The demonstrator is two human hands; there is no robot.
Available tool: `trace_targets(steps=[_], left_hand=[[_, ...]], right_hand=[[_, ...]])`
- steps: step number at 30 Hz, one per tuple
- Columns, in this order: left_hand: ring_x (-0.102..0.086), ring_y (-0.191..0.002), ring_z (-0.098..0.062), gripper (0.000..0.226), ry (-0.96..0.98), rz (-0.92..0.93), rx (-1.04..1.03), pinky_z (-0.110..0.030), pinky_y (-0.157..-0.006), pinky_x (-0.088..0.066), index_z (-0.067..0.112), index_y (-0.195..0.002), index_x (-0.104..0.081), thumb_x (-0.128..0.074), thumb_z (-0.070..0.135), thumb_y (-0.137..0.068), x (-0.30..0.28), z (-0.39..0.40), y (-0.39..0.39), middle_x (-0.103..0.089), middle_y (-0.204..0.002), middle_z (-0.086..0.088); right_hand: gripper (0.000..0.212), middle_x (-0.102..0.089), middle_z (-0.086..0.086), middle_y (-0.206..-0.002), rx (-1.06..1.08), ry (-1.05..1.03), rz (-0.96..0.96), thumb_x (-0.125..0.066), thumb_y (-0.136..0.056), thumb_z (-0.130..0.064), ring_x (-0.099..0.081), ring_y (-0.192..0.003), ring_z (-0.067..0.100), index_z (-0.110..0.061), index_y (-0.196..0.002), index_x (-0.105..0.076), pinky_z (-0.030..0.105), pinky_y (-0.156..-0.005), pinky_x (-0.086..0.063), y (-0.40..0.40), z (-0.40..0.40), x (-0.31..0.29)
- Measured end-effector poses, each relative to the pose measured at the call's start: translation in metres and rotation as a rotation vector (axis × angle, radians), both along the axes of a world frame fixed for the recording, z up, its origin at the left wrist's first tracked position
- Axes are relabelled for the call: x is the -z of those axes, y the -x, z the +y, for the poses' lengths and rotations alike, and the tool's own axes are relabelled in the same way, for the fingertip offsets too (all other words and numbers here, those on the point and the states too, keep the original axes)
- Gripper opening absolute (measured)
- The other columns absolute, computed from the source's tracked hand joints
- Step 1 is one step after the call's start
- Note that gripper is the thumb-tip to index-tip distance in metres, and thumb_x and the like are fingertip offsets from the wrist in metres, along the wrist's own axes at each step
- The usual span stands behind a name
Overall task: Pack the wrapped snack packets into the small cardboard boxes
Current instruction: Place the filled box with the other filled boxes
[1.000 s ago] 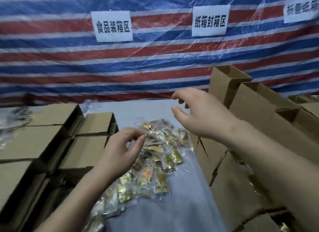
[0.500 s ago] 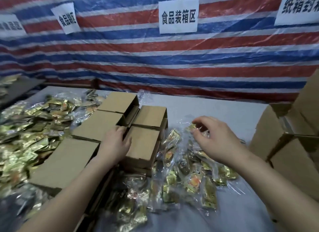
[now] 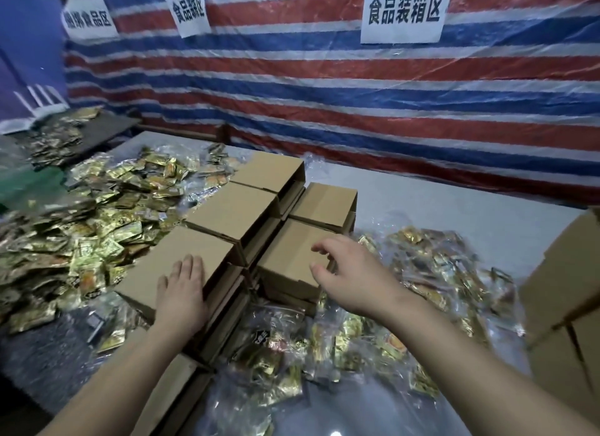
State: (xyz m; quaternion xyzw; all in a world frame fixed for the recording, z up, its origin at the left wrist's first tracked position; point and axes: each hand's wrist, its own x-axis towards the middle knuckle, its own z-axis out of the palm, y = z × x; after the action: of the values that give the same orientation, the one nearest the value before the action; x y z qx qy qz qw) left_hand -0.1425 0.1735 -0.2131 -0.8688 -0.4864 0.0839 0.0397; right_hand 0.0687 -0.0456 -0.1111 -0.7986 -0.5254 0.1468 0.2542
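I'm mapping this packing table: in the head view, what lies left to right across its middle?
Heap of gold foil snack packets → brown cardboard boxes → clear-wrapped snack packets → big cardboard cartons.

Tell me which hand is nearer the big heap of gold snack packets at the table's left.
Left. The left hand rests flat on a cardboard box bordering the heap of gold snack packets; the right hand hovers over another box, farther right.

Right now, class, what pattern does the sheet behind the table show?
Red, white and blue stripes on the sheet, head view.
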Motion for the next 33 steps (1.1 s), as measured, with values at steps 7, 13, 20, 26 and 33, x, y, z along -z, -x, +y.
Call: trace_targets(steps=[7, 13, 20, 26, 33], left_hand=[[-0.043, -0.136, -0.025, 0.064, -0.074, -0.099, 0.125, -0.038, -0.109, -0.038, 0.013, -0.147, -0.033, -0.043, 0.002, -0.085, -0.052, -0.038, 0.011, -0.042, -0.150, -0.006], [-0.065, -0.100, -0.020, 0.059, 0.062, -0.266, 0.359, -0.023, -0.074, -0.052, 0.040, -0.127, -0.056, -0.044, 0.007, -0.079, -0.123, -0.114, -0.013, -0.068, -0.114, 0.005], [-0.065, -0.097, -0.020, 0.024, 0.244, -0.491, 0.611, -0.031, -0.080, -0.051, 0.032, -0.112, -0.069, -0.059, 0.023, -0.092, -0.142, -0.182, -0.083, -0.072, -0.100, 0.005], [-0.063, -0.087, -0.012, 0.009, 0.523, -0.597, 0.605, -0.030, -0.079, -0.049, 0.022, -0.091, -0.074, -0.073, 0.031, -0.086, -0.076, -0.210, -0.123, -0.071, -0.090, 0.006], [-0.058, -0.089, -0.003, 0.015, 0.796, -0.379, 0.641, -0.014, -0.072, -0.041, 0.027, -0.100, -0.072, -0.057, 0.030, -0.097, 0.065, -0.267, -0.123, -0.068, -0.096, 0.013]], right_hand=[[0.043, -0.053, 0.000, -0.137, 0.012, -0.009, -0.011, -0.048, -0.099, -0.037, -0.051, -0.122, 0.015, -0.018, -0.137, -0.052, 0.032, -0.103, -0.042, 0.008, -0.012, -0.011], [0.066, -0.041, 0.000, -0.149, -0.053, -0.010, -0.113, -0.060, -0.093, -0.035, -0.042, -0.134, 0.020, -0.025, -0.152, -0.032, 0.039, -0.113, -0.035, 0.013, -0.029, -0.029], [0.004, -0.066, 0.003, -0.097, 0.071, 0.124, -0.426, -0.051, -0.083, -0.024, -0.058, -0.096, 0.026, -0.024, -0.086, -0.054, 0.040, -0.088, -0.048, -0.011, -0.090, -0.039], [0.004, -0.062, 0.005, -0.092, 0.250, 0.280, -0.352, -0.048, -0.085, -0.024, -0.062, -0.092, 0.030, -0.021, -0.082, -0.046, 0.035, -0.066, -0.040, -0.029, -0.163, 0.017], [0.022, -0.064, 0.006, -0.107, 0.435, 0.535, -0.034, -0.045, -0.090, -0.024, -0.060, -0.103, 0.027, -0.018, -0.104, -0.060, 0.034, -0.078, -0.049, 0.007, -0.235, 0.157]])
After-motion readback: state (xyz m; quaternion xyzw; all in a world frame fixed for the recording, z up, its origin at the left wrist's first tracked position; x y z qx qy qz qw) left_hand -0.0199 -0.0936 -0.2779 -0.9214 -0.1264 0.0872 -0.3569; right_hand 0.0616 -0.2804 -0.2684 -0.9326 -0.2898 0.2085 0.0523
